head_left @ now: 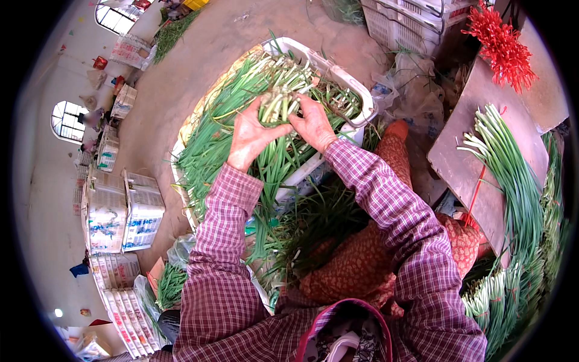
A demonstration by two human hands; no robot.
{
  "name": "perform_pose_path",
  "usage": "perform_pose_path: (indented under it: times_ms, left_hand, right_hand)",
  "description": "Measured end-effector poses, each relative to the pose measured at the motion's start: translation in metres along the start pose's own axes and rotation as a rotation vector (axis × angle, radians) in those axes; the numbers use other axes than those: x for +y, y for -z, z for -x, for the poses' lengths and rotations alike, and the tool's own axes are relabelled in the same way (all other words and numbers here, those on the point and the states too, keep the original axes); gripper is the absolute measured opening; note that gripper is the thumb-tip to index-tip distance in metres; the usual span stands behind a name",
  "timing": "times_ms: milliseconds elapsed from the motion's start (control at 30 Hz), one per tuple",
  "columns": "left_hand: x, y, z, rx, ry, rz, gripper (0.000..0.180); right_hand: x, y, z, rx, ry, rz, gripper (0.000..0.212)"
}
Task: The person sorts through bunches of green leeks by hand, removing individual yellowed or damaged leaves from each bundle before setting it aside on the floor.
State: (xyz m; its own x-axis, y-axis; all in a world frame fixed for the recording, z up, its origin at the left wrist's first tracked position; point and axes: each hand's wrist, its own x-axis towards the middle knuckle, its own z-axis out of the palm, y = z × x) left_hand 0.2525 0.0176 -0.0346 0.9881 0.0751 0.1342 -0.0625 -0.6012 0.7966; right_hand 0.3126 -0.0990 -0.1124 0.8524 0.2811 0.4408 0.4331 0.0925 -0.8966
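A white plastic crate (pixel 357 82) in front of me is heaped with loose scallions (pixel 220 117), green leaves mostly toward the left and near side, pale stalk ends toward the far right. Just above this heap, both my hands grip a small bunch of scallions (pixel 278 105) near its whitish root ends. My left hand (pixel 248 134) wraps the bunch from the left, thumb reaching across toward the right. On the other side, my right hand (pixel 313 122) pinches stalks between thumb and fingers. Some fingertips are hidden behind the stalks. Brown trimmings lie at the crate's right end.
A board (pixel 453 143) at my right bears a scallion bundle (pixel 505 158) and a cluster of red ties (pixel 502 48). Tied bundles (pixel 494 295) stand below it. Stacked crates are at the far right (pixel 403 27) and left (pixel 107 208). Loose leaves lie by my legs.
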Motion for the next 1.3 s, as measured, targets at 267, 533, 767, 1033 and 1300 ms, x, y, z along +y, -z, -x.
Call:
perform_pose_path:
  times_ms: [267, 533, 767, 1033, 1300]
  left_hand:
    - [-0.009, 0.014, 0.003, 0.216, 0.085, 0.394, 0.034]
    - [-0.019, 0.074, 0.029, 0.587, 0.170, 0.469, 0.036]
    - [-0.028, 0.178, 0.073, 0.747, 0.103, 0.701, 0.033]
    - [0.056, 0.309, 0.130, 0.777, -0.219, 0.756, 0.030]
    - [0.138, 0.353, 0.191, 0.572, -0.547, 0.854, 0.035]
  right_hand:
    - [-0.002, -0.003, 0.001, -0.040, -0.146, 0.037, 0.028]
    - [0.042, -0.006, 0.011, 0.026, -0.167, 0.336, 0.028]
    - [0.055, -0.001, 0.017, 0.054, -0.169, 0.578, 0.027]
    - [0.070, -0.002, 0.013, 0.162, -0.119, 0.599, 0.028]
    - [0.017, 0.027, -0.006, -0.358, -0.507, 0.957, 0.056]
